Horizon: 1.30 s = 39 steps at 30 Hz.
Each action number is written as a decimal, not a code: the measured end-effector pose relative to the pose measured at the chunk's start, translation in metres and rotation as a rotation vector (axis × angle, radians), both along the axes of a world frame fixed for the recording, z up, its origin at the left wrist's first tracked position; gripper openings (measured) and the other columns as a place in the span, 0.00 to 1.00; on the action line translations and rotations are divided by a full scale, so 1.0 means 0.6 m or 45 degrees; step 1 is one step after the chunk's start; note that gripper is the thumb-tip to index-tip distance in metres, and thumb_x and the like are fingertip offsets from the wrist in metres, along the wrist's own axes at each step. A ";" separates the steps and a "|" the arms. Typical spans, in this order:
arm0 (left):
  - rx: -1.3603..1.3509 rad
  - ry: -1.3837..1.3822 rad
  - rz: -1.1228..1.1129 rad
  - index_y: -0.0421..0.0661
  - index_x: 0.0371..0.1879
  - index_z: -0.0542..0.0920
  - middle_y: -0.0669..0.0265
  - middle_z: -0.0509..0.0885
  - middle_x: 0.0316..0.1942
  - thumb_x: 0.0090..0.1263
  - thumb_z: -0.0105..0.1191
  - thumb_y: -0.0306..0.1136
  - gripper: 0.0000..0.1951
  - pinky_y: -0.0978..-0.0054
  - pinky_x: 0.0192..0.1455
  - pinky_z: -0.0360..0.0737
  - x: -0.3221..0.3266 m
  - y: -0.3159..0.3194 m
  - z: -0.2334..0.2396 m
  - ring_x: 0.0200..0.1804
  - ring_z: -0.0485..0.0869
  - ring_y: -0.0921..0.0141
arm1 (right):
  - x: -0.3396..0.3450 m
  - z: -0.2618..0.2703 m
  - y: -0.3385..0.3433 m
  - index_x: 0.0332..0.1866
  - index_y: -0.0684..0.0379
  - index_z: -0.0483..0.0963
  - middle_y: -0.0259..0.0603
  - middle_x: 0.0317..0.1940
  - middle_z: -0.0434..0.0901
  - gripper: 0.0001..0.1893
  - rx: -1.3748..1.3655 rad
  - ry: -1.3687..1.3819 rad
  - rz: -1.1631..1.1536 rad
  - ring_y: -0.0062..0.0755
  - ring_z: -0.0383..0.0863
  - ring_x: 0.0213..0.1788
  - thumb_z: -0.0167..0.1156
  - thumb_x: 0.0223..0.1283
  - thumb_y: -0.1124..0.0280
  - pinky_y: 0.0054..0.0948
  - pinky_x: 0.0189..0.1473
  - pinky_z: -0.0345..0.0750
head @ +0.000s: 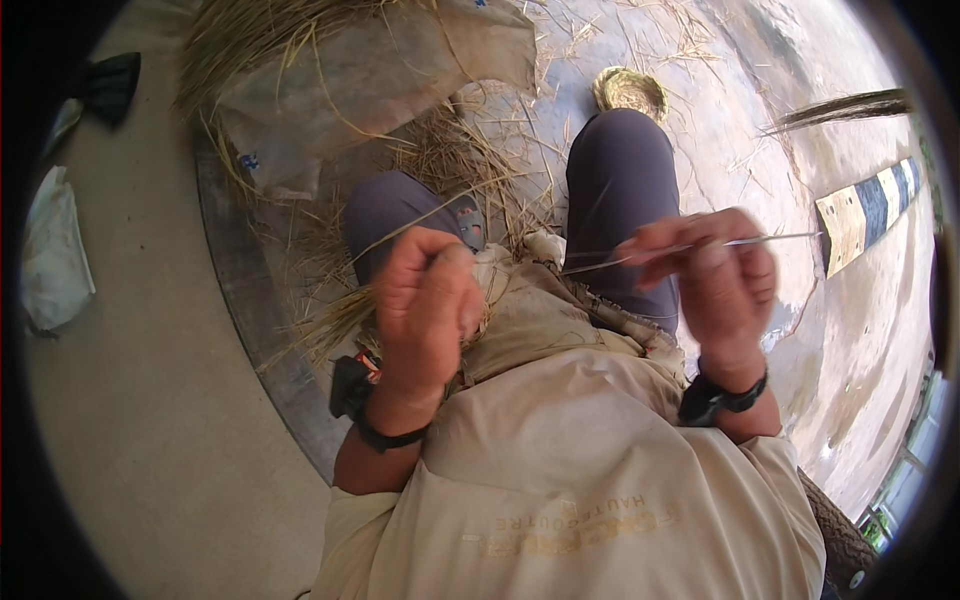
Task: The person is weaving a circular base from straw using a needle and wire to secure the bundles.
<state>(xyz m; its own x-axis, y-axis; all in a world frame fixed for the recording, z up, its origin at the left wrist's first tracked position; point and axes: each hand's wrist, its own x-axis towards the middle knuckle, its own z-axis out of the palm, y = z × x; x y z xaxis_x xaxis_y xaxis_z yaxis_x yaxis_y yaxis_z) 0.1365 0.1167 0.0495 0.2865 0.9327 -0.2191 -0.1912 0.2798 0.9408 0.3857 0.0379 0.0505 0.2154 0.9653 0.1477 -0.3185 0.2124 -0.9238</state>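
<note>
My left hand [431, 289] is raised over my lap, its thumb and fingers pinched on a thin strand that is hard to make out. A long straw stalk [420, 215] runs behind it, up to the right. Across from it, my right hand [709, 262] grips a thin, shiny metal needle [776, 238] that points right, and a pale strand [596, 265] trails left from its fingers. Both hands are blurred. Under them a worn beige cloth [540, 300] covers my lap. A bundle of straw [337, 322] sticks out beneath my left wrist.
Beyond my right knee lies a small round coiled straw basket [631, 94]. Long grass [247, 52] rests by a translucent plastic sheet [375, 90] at the upper left. Loose straw [480, 165] litters the floor between my knees. A striped block [870, 214] and a dark fibre bundle [840, 111] are at right.
</note>
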 end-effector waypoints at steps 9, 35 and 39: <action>0.552 0.297 0.059 0.43 0.42 0.76 0.76 0.67 0.21 0.83 0.51 0.27 0.04 0.80 0.25 0.68 -0.101 0.073 0.085 0.21 0.63 0.82 | 0.230 0.024 -0.004 0.54 0.63 0.75 0.38 0.42 0.83 0.13 0.054 0.650 -0.186 0.28 0.85 0.43 0.45 0.88 0.66 0.27 0.41 0.85; 0.376 0.837 0.427 0.50 0.43 0.79 0.81 0.68 0.25 0.82 0.58 0.38 0.06 0.82 0.24 0.61 -0.587 0.228 0.105 0.23 0.63 0.86 | 1.219 -0.215 -0.402 0.40 0.61 0.77 0.38 0.34 0.81 0.06 -0.564 0.531 -0.941 0.32 0.76 0.37 0.61 0.77 0.72 0.29 0.48 0.77; 0.382 0.962 0.393 0.50 0.41 0.79 0.81 0.70 0.26 0.81 0.58 0.39 0.07 0.82 0.24 0.61 -0.585 0.233 0.137 0.23 0.64 0.86 | 1.186 -0.272 -0.437 0.41 0.61 0.77 0.37 0.34 0.79 0.07 -0.590 0.388 -0.936 0.31 0.76 0.38 0.60 0.78 0.70 0.28 0.48 0.76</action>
